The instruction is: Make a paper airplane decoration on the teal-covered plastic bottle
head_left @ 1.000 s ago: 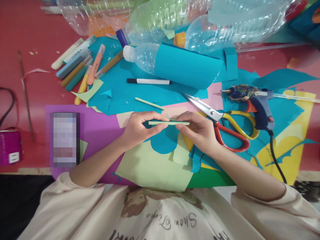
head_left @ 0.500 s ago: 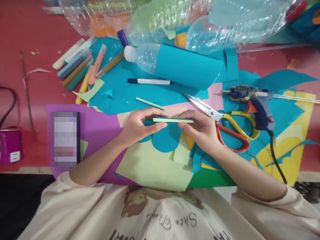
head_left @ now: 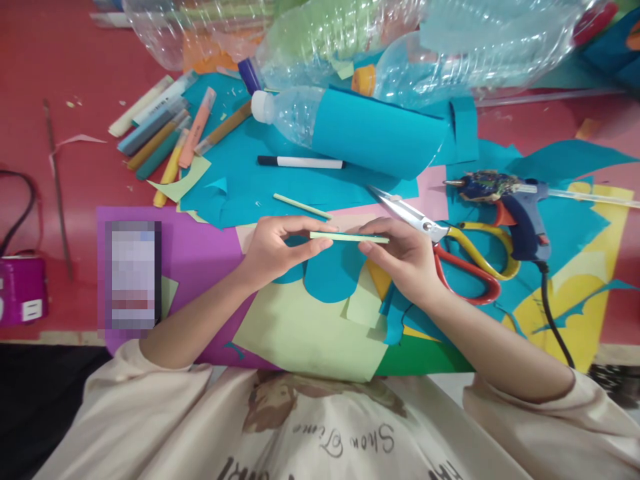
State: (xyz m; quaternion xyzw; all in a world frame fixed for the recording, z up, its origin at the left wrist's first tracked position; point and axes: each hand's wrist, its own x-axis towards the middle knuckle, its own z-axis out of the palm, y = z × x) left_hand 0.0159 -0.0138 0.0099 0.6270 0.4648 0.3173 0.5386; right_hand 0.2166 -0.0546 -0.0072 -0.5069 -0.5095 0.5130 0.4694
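Observation:
Between my two hands is a narrow pale green paper strip (head_left: 347,237), held level, with a thin blue edge showing along its top. My left hand (head_left: 277,248) pinches its left end between thumb and fingers. The right end is pinched by my right hand (head_left: 403,250) in the same way. A second, thin pale green strip (head_left: 301,206) lies on the blue paper just beyond my left fingers. Below the held strip are a rounded blue paper piece (head_left: 333,277) and a pale green sheet (head_left: 300,333). Scissors (head_left: 425,223) with red and yellow handles lie against my right hand's far side.
A bottle wrapped in blue paper (head_left: 375,133) lies beyond my hands, near a black-and-white marker (head_left: 310,162). Several markers (head_left: 155,127) are at the left, above a phone (head_left: 133,273). A glue gun (head_left: 520,207) with a cord rests at the right. Large clear bottles (head_left: 470,53) line the back.
The held strip has tilted slightly, its left end dipping less against my fingers. Both hands keep their pinch, and the whole view has shifted a little.

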